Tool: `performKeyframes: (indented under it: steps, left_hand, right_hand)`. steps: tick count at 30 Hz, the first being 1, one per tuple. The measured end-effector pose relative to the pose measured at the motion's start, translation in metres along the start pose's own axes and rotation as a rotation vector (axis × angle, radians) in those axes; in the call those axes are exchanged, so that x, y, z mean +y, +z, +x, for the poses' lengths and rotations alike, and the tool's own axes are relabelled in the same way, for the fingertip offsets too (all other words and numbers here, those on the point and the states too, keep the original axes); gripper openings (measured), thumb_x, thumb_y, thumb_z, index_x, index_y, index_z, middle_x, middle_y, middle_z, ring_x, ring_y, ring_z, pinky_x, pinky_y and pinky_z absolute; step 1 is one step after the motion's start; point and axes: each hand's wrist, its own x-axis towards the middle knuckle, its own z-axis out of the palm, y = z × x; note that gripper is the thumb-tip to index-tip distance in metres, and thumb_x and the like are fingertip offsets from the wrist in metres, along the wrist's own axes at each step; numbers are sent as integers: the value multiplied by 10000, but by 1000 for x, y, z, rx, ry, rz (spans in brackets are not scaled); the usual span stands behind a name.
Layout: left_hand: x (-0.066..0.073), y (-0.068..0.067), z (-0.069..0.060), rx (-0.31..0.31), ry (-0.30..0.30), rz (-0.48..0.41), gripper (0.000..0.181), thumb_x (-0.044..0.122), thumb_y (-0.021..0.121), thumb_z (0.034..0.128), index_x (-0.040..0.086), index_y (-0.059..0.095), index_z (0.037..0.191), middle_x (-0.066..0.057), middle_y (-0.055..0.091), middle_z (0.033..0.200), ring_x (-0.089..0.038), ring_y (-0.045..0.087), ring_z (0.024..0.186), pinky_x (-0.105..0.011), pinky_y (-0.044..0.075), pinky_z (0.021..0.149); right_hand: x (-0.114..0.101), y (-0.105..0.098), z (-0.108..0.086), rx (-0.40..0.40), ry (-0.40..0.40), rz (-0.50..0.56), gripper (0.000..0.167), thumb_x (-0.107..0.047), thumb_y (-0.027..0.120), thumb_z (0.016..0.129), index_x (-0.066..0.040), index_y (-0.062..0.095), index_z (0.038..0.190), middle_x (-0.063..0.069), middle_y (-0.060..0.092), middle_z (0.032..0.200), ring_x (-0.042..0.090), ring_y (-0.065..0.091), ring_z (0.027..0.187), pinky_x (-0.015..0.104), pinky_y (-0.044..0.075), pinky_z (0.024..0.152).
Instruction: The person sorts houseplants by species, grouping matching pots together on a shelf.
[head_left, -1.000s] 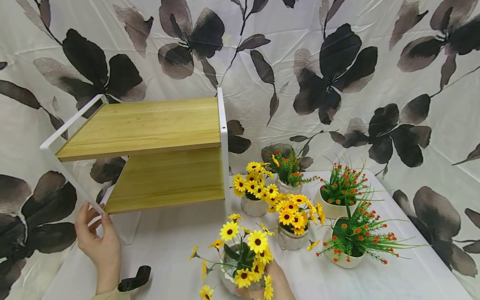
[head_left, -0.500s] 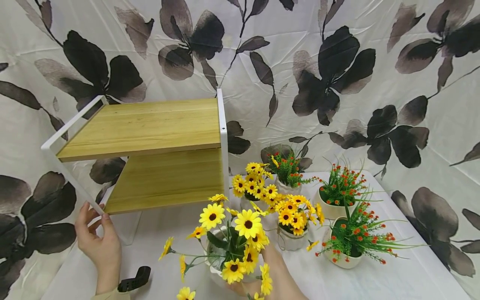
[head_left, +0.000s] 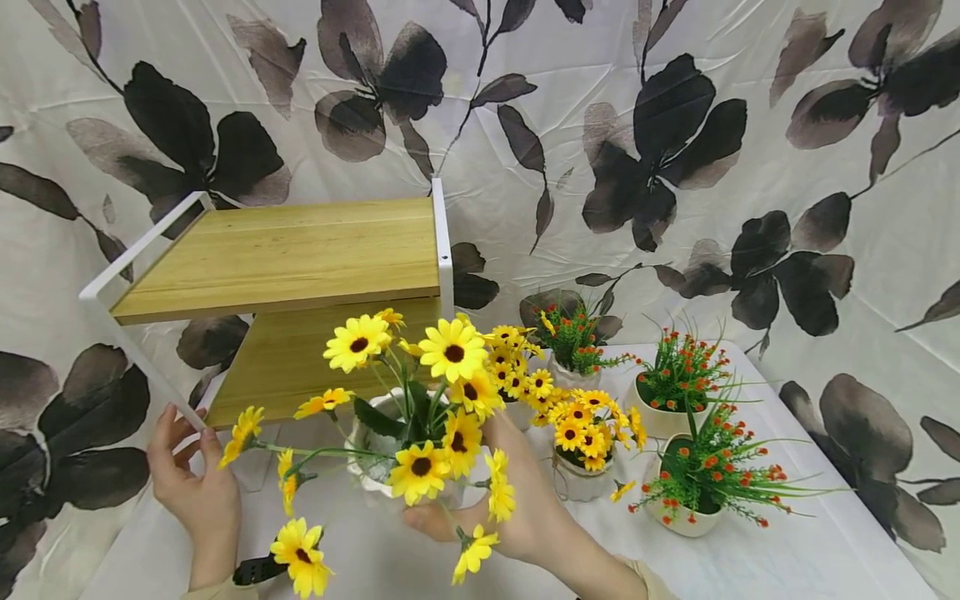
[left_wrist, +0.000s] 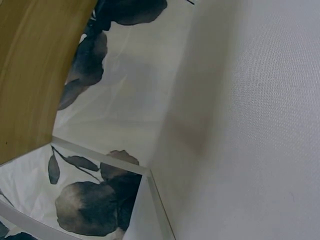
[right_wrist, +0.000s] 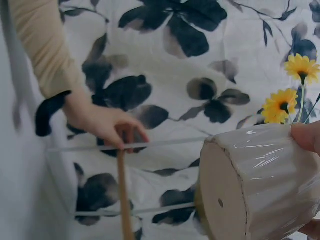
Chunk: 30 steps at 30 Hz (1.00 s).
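Observation:
In the head view, my right hand (head_left: 517, 492) grips a white fluted flower pot (head_left: 367, 471) holding yellow daisy-like flowers (head_left: 453, 352). It is raised in front of the shelf's lower board (head_left: 315, 358). The right wrist view shows the pot tilted, its flat base with a small hole facing left; my thumb (right_wrist: 307, 136) is on its side. My left hand (head_left: 197, 500) pinches the white front frame of a two-tier wooden shelf (head_left: 300, 250), by the lower board's left corner. The left wrist view shows only a board (left_wrist: 35, 75) and frame, not the hand.
Right of the shelf, several potted plants stand on a white-covered table (head_left: 795, 533): yellow-flowered pots (head_left: 585, 483) and red-flowered pots (head_left: 686, 521). A floral cloth (head_left: 540, 50) hangs behind. A black band (head_left: 255, 570) is at my left wrist.
My right hand has lifted the pot of yellow flowers up and to the left, from the front of the table to before the lower board. My left hand stays on the frame.

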Motion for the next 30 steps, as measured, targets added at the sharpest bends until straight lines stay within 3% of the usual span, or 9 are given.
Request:
performKeyframes:
  steps: [2, 9, 12, 17, 19, 22, 24, 29, 30]
  left_hand:
    - [0, 0, 0, 0, -2, 17, 451, 12, 541, 939, 98, 485, 1378, 355, 462, 1136, 121, 464, 1086, -117, 375, 882]
    - [-1, 1, -1, 47, 22, -113, 404, -30, 560, 913, -33, 513, 1314, 286, 541, 1120, 78, 525, 1013, -101, 396, 839]
    - [-4, 3, 0, 60, -23, -156, 398, 6, 573, 922, -4, 527, 1317, 216, 580, 1164, 14, 556, 1052, -110, 409, 897]
    - [-2, 4, 1, 53, -98, -116, 390, 84, 599, 921, 84, 552, 1309, 79, 624, 1223, -29, 570, 1139, -141, 421, 964]
    - [-1, 3, 1, 30, -71, -69, 409, 69, 583, 927, 114, 532, 1331, 129, 621, 1184, 11, 555, 1118, -133, 411, 936]
    - [3, 3, 0, 29, -22, -85, 382, -9, 543, 922, 51, 556, 1299, 199, 598, 1106, 39, 547, 1066, -144, 401, 854]
    - [3, 3, 0, 34, -5, -83, 416, -35, 538, 913, 32, 526, 1324, 280, 532, 1081, 70, 523, 1050, -147, 396, 847]
    - [1, 3, 1, 43, 10, -88, 429, -43, 545, 907, 11, 509, 1331, 290, 526, 1071, 65, 525, 1050, -147, 394, 839]
    - [0, 2, 1, 44, 14, -91, 427, -41, 546, 907, 11, 510, 1330, 289, 525, 1072, 63, 526, 1049, -144, 395, 838]
  right_hand:
    - [-21, -2, 11, -10, -29, 21, 743, -184, 745, 752, -142, 394, 1405, -18, 488, 1329, 98, 487, 1239, 357, 434, 1024]
    - [-12, 1, 42, -49, -129, 68, 823, -294, 774, 756, -260, 320, 1441, -48, 487, 1378, 115, 524, 1247, 346, 448, 1025]
    - [-24, 2, 55, -55, -130, 82, 853, -225, 783, 718, -309, 322, 1431, -97, 485, 1371, 69, 512, 1250, 325, 437, 1038]
    - [-43, 3, 78, -59, -130, 55, 851, -196, 798, 716, -273, 335, 1426, -110, 496, 1363, 15, 504, 1243, 285, 421, 1049]
    - [-49, 2, 87, -50, -107, 1, 842, -206, 804, 716, -236, 347, 1422, -91, 506, 1359, 14, 506, 1232, 268, 415, 1047]
    - [-54, 1, 102, -29, -81, -94, 852, -243, 821, 701, -196, 365, 1420, -55, 523, 1358, 19, 509, 1210, 254, 404, 1045]
    - [-56, 2, 112, -23, -79, -168, 817, -242, 818, 705, -149, 385, 1391, -4, 586, 1221, 50, 558, 1058, 212, 450, 932]
    - [-62, 6, 138, -22, -47, -206, 746, -129, 786, 726, -122, 390, 1359, 43, 576, 1138, 115, 537, 942, 194, 451, 812]
    - [-64, 8, 143, -20, -26, -201, 742, -113, 778, 729, -129, 389, 1361, 27, 557, 1218, 110, 536, 997, 194, 455, 840]
